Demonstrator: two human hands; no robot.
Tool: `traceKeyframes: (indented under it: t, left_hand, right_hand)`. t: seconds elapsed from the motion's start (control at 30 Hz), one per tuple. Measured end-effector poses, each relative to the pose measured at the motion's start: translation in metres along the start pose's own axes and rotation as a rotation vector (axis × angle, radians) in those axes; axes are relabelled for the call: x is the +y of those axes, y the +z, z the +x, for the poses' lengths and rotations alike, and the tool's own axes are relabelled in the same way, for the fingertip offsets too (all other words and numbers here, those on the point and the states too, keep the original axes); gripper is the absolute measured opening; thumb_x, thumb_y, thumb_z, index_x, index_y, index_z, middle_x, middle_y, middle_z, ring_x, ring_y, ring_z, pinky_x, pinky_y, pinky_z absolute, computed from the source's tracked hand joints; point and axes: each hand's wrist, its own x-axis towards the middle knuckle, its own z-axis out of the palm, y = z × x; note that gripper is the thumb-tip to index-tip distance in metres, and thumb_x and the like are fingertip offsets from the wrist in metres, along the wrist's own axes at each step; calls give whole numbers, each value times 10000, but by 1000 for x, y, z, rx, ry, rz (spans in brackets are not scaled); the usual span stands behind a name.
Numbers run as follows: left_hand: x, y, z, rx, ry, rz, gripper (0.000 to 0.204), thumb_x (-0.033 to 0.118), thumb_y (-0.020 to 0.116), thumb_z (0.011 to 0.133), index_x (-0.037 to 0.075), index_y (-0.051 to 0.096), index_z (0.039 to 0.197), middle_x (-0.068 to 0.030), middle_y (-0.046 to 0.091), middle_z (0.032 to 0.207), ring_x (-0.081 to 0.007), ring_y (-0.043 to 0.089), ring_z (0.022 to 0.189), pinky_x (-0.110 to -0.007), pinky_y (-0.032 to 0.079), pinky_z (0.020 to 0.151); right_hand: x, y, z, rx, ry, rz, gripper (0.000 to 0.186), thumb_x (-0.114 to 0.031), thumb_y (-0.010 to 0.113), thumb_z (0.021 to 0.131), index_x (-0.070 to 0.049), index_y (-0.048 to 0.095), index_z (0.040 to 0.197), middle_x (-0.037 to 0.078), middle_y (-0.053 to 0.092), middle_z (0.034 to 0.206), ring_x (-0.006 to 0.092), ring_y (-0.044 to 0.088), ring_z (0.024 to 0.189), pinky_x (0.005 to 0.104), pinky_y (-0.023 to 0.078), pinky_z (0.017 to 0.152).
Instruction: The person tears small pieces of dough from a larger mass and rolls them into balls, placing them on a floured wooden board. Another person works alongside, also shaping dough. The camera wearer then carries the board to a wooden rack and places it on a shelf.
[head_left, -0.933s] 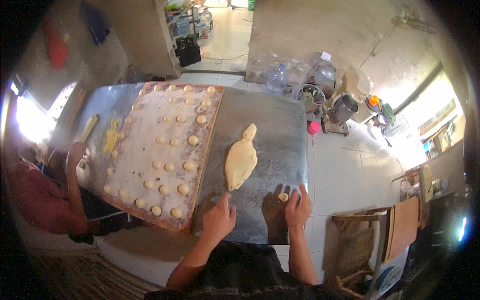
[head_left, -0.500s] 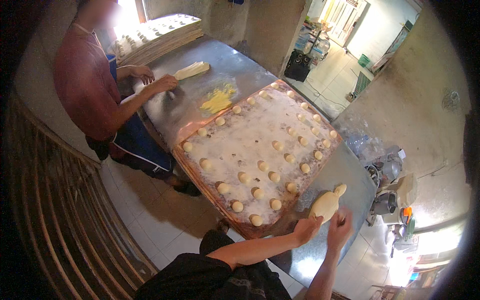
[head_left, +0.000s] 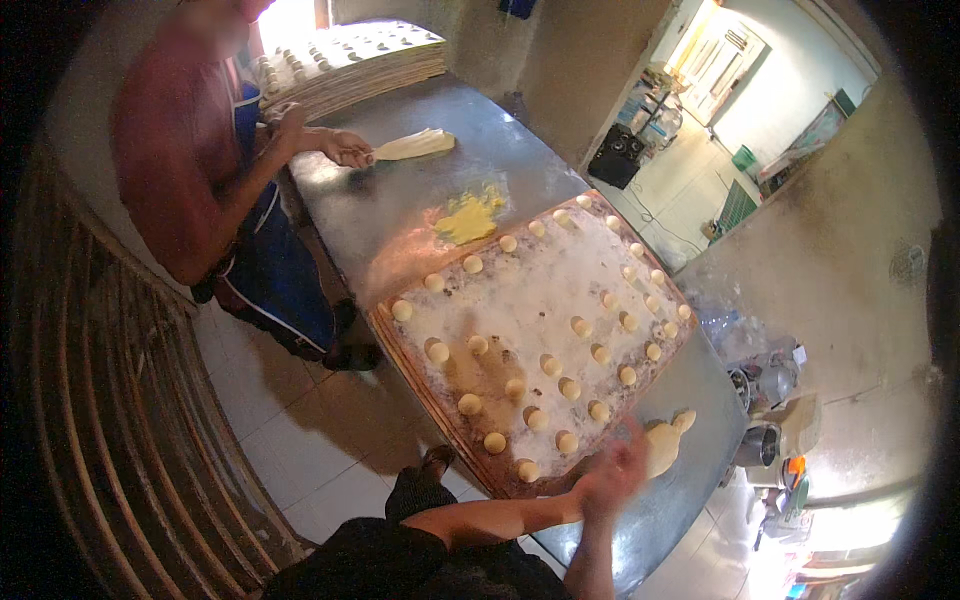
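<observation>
My left hand [head_left: 592, 494] and my right hand [head_left: 626, 456] come together at the near right edge of a floured board [head_left: 480, 300], the right one smeared by motion. They overlap, so what the fingers hold, if anything, cannot be made out. Just right of them a long lump of pale dough [head_left: 664, 446] with a knobbed far end lies on the metal table [head_left: 560, 545], partly covered by my right hand. Small round dough balls stand in rows on the board, among them one [head_left: 478, 345] toward its left side.
Across the table at the far left a co-worker's hand [head_left: 348, 150] touches a long strip of dough [head_left: 415, 145]. Yellow paste [head_left: 470, 216] is smeared nearby. Stacked boards [head_left: 360, 75] with dough balls stand behind. Pots [head_left: 762, 445] sit beyond the right edge; a slatted rack [head_left: 130, 400] is at left.
My hands have drawn together and left, toward the board. A further dough ball shows on the board's left part. The co-worker's hands have shifted. The whole view has turned slightly.
</observation>
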Motion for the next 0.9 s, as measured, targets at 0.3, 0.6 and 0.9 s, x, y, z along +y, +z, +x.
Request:
traceKeyframes:
  t: [0.3,0.6,0.9]
  left_hand:
    - [76,-73,-34,-280,626,632,383,160,529,941,-120,580,1198,-307,653,1159,-432,690,1046,-451,603,544]
    - [61,-13,9,-660,877,222,205,254,576,891,74,655,833,-207,639,823,-403,653,782,-543,506,731]
    - [59,-20,-1,-605,487,372,427,320,553,974,66,614,636,-220,613,653,-435,614,674,-553,452,691]
  right_hand:
    - [122,-57,-44,218,1114,1329,459,-462,412,1100,-47,603,1146,42,650,890,209,631,693,334,537,605]
    - [145,-80,-113,599,1099,1031,405,-402,407,1112,-69,622,1028,37,651,855,160,609,711,316,516,614]
    - [148,-174,-187,18,421,342,427,-252,522,1040,-44,489,669,76,526,677,257,545,655,464,445,639]
